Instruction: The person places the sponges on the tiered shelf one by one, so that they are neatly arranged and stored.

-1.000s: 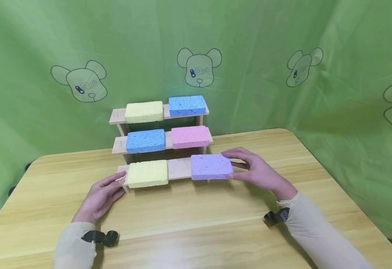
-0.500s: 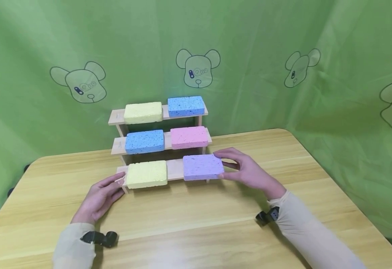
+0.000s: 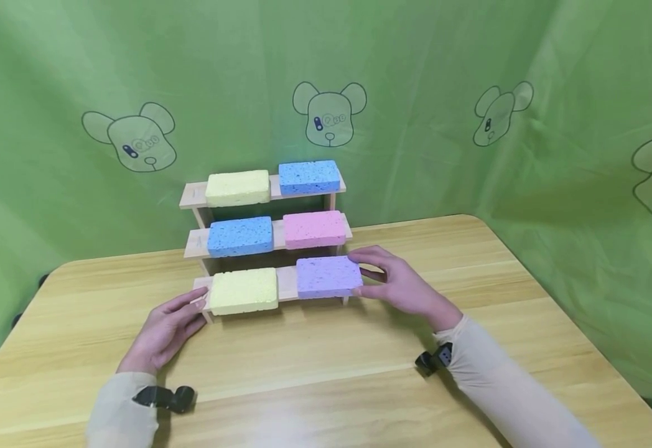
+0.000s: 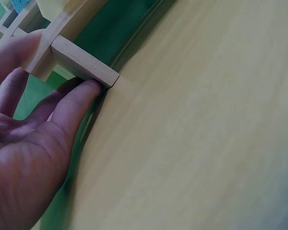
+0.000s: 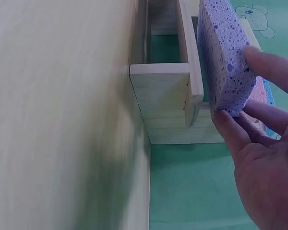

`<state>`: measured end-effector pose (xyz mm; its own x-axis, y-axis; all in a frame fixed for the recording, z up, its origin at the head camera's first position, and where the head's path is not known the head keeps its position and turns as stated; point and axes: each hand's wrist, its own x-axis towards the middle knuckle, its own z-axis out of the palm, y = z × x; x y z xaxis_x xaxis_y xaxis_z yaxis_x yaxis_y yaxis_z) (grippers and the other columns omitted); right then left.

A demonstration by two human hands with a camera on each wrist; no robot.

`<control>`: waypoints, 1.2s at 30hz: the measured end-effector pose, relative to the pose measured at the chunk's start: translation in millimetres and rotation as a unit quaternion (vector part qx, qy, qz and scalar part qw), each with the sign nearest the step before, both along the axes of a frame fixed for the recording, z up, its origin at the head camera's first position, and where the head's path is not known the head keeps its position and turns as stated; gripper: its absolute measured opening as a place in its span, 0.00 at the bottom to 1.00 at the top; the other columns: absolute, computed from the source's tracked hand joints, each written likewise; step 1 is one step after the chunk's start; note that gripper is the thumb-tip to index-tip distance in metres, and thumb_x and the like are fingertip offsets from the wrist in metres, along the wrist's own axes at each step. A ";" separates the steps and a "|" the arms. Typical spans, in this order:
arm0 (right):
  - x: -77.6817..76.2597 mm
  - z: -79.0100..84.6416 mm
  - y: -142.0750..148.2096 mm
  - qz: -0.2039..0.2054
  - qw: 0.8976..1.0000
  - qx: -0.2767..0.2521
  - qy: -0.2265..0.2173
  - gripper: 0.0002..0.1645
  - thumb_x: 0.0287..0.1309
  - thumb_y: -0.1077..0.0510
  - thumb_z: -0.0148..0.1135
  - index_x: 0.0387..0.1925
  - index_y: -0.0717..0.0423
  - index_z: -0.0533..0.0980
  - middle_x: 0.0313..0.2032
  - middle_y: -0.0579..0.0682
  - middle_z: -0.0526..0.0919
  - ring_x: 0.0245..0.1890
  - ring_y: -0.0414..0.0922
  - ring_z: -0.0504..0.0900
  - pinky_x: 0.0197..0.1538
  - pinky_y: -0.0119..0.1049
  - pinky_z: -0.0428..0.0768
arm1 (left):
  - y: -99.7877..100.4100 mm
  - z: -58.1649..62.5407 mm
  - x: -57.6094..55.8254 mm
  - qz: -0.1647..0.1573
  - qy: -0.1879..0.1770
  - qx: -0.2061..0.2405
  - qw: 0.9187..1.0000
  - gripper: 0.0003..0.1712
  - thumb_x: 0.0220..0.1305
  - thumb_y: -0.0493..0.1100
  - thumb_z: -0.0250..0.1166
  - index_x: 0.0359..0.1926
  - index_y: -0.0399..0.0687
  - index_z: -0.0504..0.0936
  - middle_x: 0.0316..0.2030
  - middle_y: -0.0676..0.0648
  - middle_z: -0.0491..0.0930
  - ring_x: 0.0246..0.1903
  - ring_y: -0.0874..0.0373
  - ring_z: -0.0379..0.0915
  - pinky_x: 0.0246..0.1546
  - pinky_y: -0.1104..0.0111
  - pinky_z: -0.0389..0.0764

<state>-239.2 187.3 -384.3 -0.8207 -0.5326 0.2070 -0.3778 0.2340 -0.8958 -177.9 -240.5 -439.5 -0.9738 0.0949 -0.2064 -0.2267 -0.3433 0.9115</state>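
Note:
My right hand [image 3: 401, 287] pinches the right end of a purple sponge [image 3: 328, 277] over the lowest step of a three-step wooden rack [image 3: 287, 283]. In the right wrist view a narrow gap shows between the purple sponge [image 5: 225, 60] and the step. At the rack's left end, my left hand [image 3: 163, 333] grips the lowest step, with fingers against the leg [image 4: 84, 62] in the left wrist view. On that step, left of the purple sponge, lies a yellow sponge [image 3: 244, 291].
On the middle step lie a blue sponge [image 3: 241, 236] and a pink sponge [image 3: 315, 229]. The top step bears another yellow sponge [image 3: 238, 188] and another blue sponge [image 3: 309, 177]. Behind the wooden table [image 3: 303, 373] hangs a green curtain [image 3: 415, 155].
My right hand has moved left with the purple sponge, bringing it closer to the yellow sponge on the lowest step. The left hand has stayed at the rack's end.

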 end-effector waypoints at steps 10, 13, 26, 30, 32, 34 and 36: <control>-2.7 -5.7 -7.4 0.001 1.000 -0.007 -0.011 0.40 0.50 0.69 0.73 0.64 0.71 0.67 0.63 0.59 0.67 0.64 0.56 0.68 0.64 0.34 0.70 | 0.5 -0.6 1.2 -0.001 -0.001 -0.001 1.000 0.14 0.69 0.32 0.61 0.47 0.53 0.87 0.52 0.53 0.77 0.51 0.58 0.78 0.57 0.65 0.77; -3.3 -7.1 -9.8 0.002 1.000 -0.014 -0.017 0.40 0.50 0.70 0.73 0.64 0.72 0.67 0.63 0.59 0.68 0.64 0.57 0.68 0.64 0.34 0.70 | 0.4 -1.0 1.3 -0.002 0.000 -0.001 1.000 0.14 0.69 0.32 0.60 0.47 0.53 0.87 0.52 0.54 0.77 0.51 0.58 0.78 0.56 0.65 0.77; -7.7 -12.2 -13.1 0.002 1.000 -0.014 -0.011 0.39 0.50 0.71 0.72 0.64 0.71 0.68 0.61 0.59 0.68 0.63 0.57 0.69 0.63 0.33 0.70 | -0.3 0.6 0.2 -0.002 0.000 -0.001 1.000 0.14 0.69 0.32 0.60 0.46 0.54 0.87 0.51 0.55 0.77 0.50 0.59 0.78 0.56 0.65 0.76; -7.6 -12.4 -13.2 0.003 1.000 -0.012 -0.010 0.39 0.50 0.70 0.73 0.64 0.72 0.67 0.62 0.59 0.68 0.63 0.58 0.68 0.64 0.35 0.70 | -0.3 1.0 -0.1 0.000 -0.002 -0.001 1.000 0.14 0.69 0.32 0.61 0.45 0.54 0.87 0.51 0.55 0.77 0.50 0.59 0.78 0.56 0.66 0.77; -7.6 -12.6 -13.0 0.004 1.000 -0.014 -0.010 0.40 0.50 0.70 0.73 0.64 0.72 0.67 0.62 0.61 0.67 0.63 0.58 0.68 0.65 0.36 0.69 | -0.3 1.0 0.0 -0.002 -0.002 -0.002 1.000 0.14 0.69 0.33 0.61 0.46 0.54 0.87 0.51 0.55 0.77 0.50 0.59 0.78 0.56 0.66 0.77; -7.6 -13.0 -12.7 0.009 1.000 -0.017 -0.011 0.40 0.50 0.71 0.72 0.64 0.73 0.66 0.62 0.62 0.67 0.64 0.60 0.67 0.65 0.37 0.69 | -0.4 1.0 0.3 -0.003 -0.002 -0.004 1.000 0.14 0.69 0.33 0.61 0.46 0.54 0.87 0.51 0.56 0.77 0.50 0.59 0.78 0.56 0.66 0.77; -7.7 -13.4 -12.4 0.012 1.000 -0.021 -0.015 0.40 0.49 0.72 0.72 0.64 0.73 0.66 0.63 0.62 0.66 0.64 0.61 0.66 0.66 0.38 0.68 | -0.5 1.0 0.5 -0.005 -0.002 -0.004 1.000 0.14 0.69 0.32 0.61 0.46 0.54 0.87 0.51 0.56 0.78 0.50 0.59 0.78 0.56 0.66 0.77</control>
<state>-246.9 174.9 -397.7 -0.8141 -0.5431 0.2055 -0.3563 0.1879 -0.9153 -177.4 -241.1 -438.5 -0.9722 0.1022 -0.2106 -0.2330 -0.3338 0.9134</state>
